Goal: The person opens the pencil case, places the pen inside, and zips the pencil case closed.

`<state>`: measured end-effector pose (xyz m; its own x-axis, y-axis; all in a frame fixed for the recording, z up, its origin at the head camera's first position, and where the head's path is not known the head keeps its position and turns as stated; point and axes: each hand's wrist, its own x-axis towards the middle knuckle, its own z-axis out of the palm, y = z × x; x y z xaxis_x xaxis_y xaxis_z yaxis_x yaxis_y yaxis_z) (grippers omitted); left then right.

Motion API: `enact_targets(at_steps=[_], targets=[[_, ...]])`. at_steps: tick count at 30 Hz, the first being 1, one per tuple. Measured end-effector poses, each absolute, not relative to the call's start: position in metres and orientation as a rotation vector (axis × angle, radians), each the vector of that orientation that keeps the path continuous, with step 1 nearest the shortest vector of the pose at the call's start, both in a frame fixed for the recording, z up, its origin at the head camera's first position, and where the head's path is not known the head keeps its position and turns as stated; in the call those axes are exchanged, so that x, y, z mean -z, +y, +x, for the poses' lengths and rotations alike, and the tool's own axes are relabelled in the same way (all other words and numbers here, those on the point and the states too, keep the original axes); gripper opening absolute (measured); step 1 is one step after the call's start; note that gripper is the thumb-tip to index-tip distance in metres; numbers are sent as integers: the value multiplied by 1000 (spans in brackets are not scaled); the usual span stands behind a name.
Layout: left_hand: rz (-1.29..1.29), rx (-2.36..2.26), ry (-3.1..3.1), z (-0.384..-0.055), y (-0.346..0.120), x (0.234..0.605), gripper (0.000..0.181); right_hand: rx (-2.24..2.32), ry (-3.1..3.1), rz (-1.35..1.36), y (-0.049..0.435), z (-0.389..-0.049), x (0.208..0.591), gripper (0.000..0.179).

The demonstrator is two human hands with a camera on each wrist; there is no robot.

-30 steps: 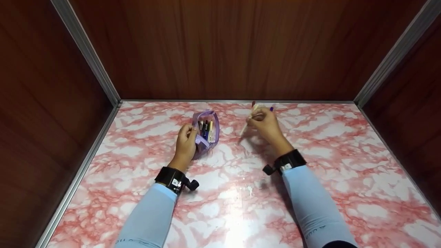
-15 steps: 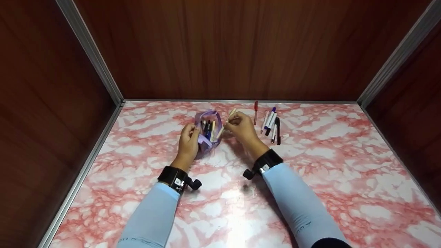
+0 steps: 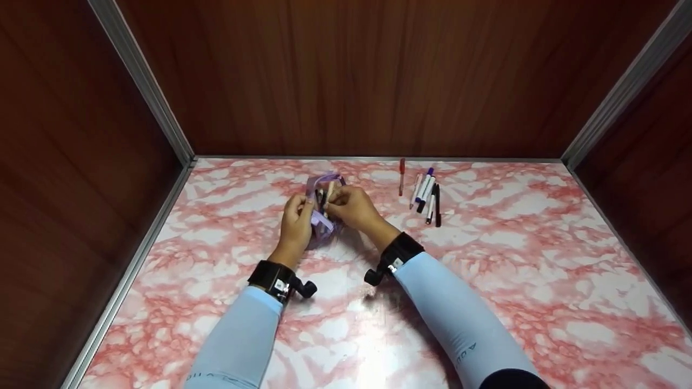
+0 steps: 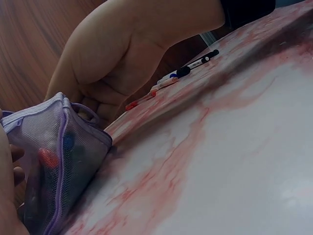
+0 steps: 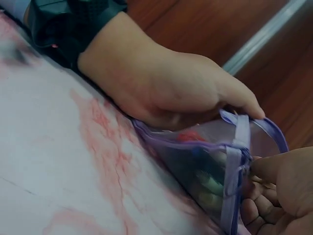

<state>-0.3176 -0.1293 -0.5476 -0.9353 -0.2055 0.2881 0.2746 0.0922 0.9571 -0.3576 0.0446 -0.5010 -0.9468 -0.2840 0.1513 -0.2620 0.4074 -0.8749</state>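
Observation:
A purple mesh pencil case (image 3: pixel 323 222) stands unzipped on the table, with several pens inside. My left hand (image 3: pixel 294 222) grips its left side, thumb at the edge of the opening. Over that opening, my right hand (image 3: pixel 354 208) pinches a slim cream-coloured pen (image 3: pixel 331 189) between thumb and fingers; its lower end goes down among the other pens. Through the mesh in the left wrist view, something red (image 4: pixel 49 157) shows inside the case. In the right wrist view, the fingers of my right hand (image 5: pixel 288 186) are at the zipped rim, and the pen is hidden.
To the right of the case lie a red-capped pen (image 3: pixel 401 175), several white markers (image 3: pixel 425 189) with dark caps, and a black pen (image 3: pixel 437 205). Dark wood-look panels (image 3: pixel 346 81) wall in the red-and-white marbled table (image 3: pixel 513 259) at the back and sides.
My right hand has moved left from beside the loose pens to the case, carrying the cream pen into its opening. The left hand keeps holding the case in place.

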Motion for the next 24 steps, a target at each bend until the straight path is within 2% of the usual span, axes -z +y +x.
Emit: enact_targets(at_steps=[6,12,18,24], targets=[[-66,1907,-2046,-318,-128,549,21,1557,2660,-560,48,-356,499,8],[-82,1872,-2032,-319,-131,549,21,1669,2564,-460,69,-363,500,10],[-93,1866,-2032,-319,-131,548,21,1785,2494,-351,114,-374,499,20],[-125,1871,-2015,-324,-134,556,23,1784,2617,-300,167,-382,496,21]])
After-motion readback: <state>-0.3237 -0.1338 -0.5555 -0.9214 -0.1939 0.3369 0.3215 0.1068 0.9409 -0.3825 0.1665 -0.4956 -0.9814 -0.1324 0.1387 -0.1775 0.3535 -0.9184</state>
